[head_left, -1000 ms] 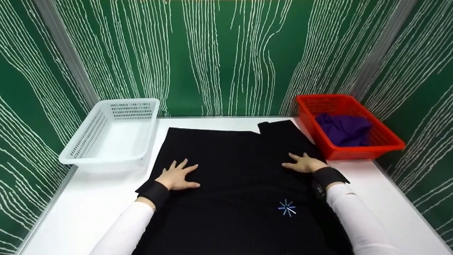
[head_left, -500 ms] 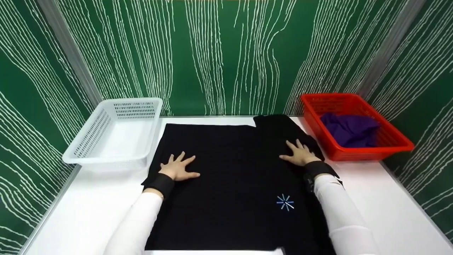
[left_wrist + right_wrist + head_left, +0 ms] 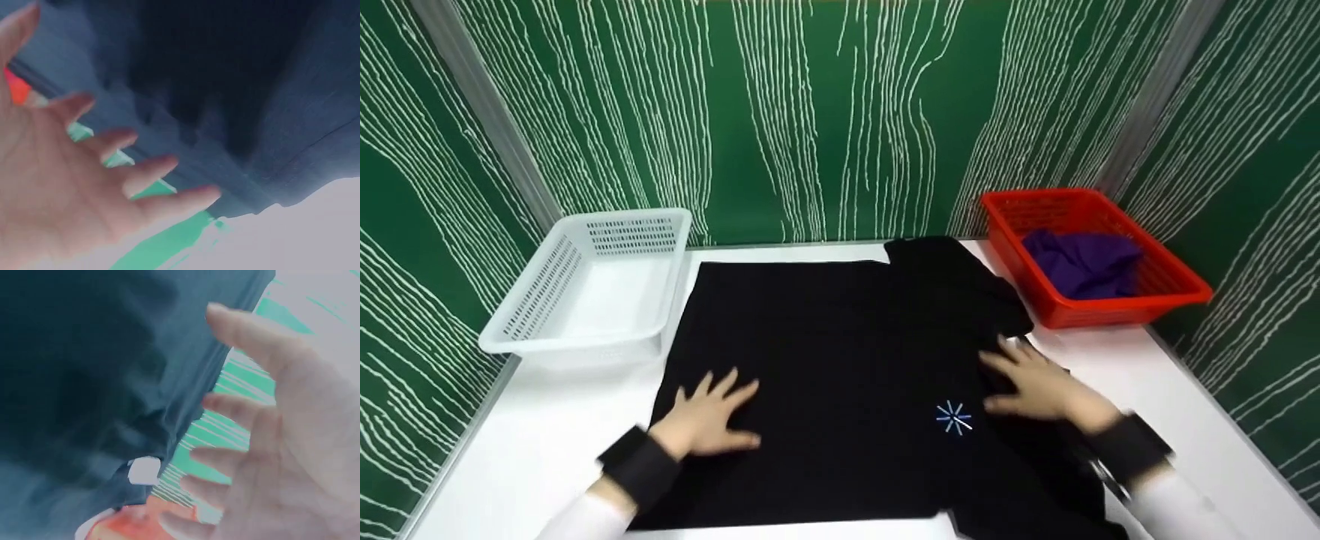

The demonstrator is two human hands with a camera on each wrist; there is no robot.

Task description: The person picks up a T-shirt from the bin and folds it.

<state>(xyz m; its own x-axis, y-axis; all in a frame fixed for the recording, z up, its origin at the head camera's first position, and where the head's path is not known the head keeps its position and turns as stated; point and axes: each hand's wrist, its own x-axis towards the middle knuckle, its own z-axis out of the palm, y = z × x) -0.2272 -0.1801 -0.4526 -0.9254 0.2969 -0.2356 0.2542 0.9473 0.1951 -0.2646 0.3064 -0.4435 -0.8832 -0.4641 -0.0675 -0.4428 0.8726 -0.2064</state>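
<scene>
A black T-shirt (image 3: 825, 352) lies spread on the white table, its short sleeves sticking out at the far right and near right. A small starburst print (image 3: 955, 418) shows on its right half. My left hand (image 3: 701, 420), fingers spread, is over the shirt's left side. In the left wrist view the left hand (image 3: 84, 180) appears lifted off the dark cloth, which carries its shadow. Over the shirt's right edge is my right hand (image 3: 1039, 382), blurred, its fingers apart. The right wrist view shows the right hand (image 3: 270, 433) beside the cloth, holding nothing.
A white perforated basket (image 3: 585, 343) stands at the back left of the white table (image 3: 547, 427). At the back right, a red basket (image 3: 1140, 306) holds a crumpled purple cloth (image 3: 1084, 262). Green walls with white wavy lines enclose the table's back and sides.
Both hands have drawn back toward the person, the left one also going left and the right one right. The shirt's far-right sleeve now lies spread out, and its near hem has come into view.
</scene>
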